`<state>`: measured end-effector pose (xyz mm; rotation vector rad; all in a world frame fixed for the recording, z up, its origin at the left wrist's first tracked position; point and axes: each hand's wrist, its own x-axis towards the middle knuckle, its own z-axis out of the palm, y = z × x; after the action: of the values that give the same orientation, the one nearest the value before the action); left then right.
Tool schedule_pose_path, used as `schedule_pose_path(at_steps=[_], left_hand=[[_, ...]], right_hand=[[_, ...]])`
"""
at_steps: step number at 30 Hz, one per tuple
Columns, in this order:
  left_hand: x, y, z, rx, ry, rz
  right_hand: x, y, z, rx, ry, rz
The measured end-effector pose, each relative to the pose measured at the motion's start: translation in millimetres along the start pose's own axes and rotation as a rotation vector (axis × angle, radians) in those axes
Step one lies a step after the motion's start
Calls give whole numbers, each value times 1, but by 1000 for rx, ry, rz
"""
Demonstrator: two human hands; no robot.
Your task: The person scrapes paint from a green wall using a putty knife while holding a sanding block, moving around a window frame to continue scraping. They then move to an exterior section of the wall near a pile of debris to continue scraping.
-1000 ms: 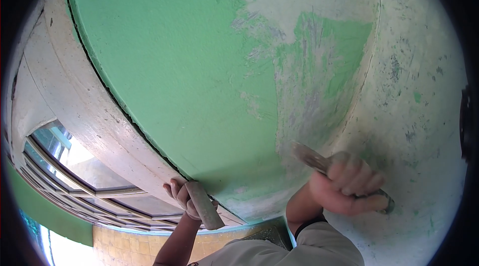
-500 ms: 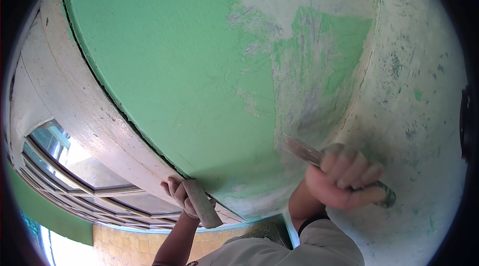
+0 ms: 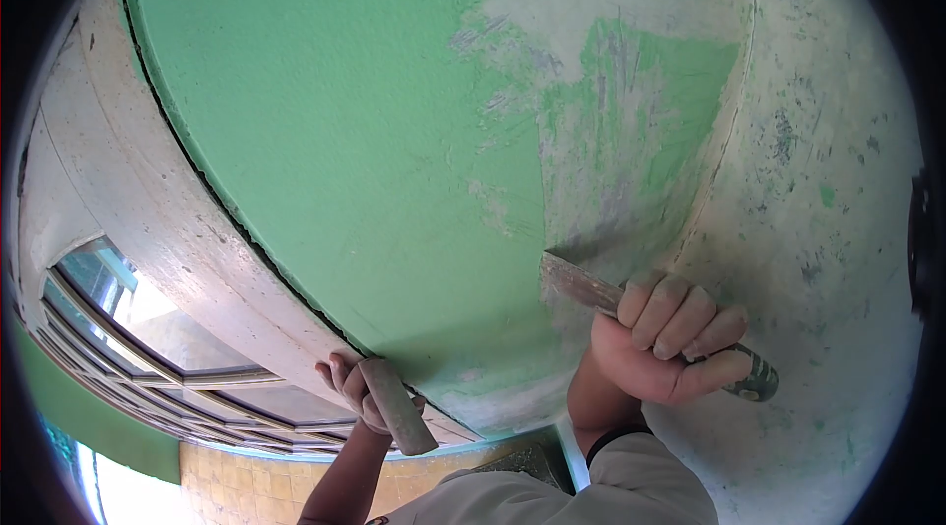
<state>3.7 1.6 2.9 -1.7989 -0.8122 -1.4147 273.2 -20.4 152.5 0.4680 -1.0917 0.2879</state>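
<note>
In my right hand [image 3: 675,338], the fingers are wrapped round a paint scraper [image 3: 581,284] with a flat, stained metal blade and a dark green handle that sticks out below the fist. The blade's end is right at the green wall [image 3: 345,151], where the smooth paint borders a scraped, greyish strip [image 3: 591,161]. My left hand [image 3: 350,387] grips a grey, oblong, stone-like block [image 3: 397,407] beside the pale door or window frame [image 3: 227,259]. Both hands look dusty.
To the right, a whitish wall [image 3: 818,229] with dark and green specks meets the green one at a corner. Glass panes [image 3: 177,328] are set in the frame at left. Yellowish tiles [image 3: 246,486] show at the bottom, near a dark object [image 3: 527,466].
My right hand has shifted a little to the left, bringing the scraper's blade to the edge of the smooth green paint. My left hand and the block have hardly moved.
</note>
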Motion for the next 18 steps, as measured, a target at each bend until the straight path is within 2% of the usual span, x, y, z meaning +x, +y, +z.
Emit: schedule_pose_path(at_steps=[3, 5, 6, 8, 9, 12, 14, 15, 17, 18], left_hand=[[-1, -2, -1, -31, 22, 19], [-2, -3, -1, 4, 3, 23], [-2, -3, -1, 8, 4, 21], [-4, -2, -2, -19, -4, 2], [-3, -2, 0, -18, 0, 2], [-1, -3, 0, -40, 18, 9], [-1, -2, -2, -26, 1, 9], [-2, -1, -3, -26, 1, 7], [-3, -2, -3, -35, -11, -4], [-4, -2, -2, -35, -7, -1]], right_hand=[[7, -11, 4, -25, -12, 8], [10, -23, 6, 43, 59, -134], [10, -15, 5, 46, 58, -131], [6, 1, 1, 7, 20, 33], [8, 0, 2, 9, 16, 31], [10, -9, 7, -11, 30, -19], [13, -12, 9, 19, 78, -168], [10, -5, 11, 19, 77, -166], [5, 18, 16, 106, 111, 211], [5, 15, 17, 108, 108, 207]])
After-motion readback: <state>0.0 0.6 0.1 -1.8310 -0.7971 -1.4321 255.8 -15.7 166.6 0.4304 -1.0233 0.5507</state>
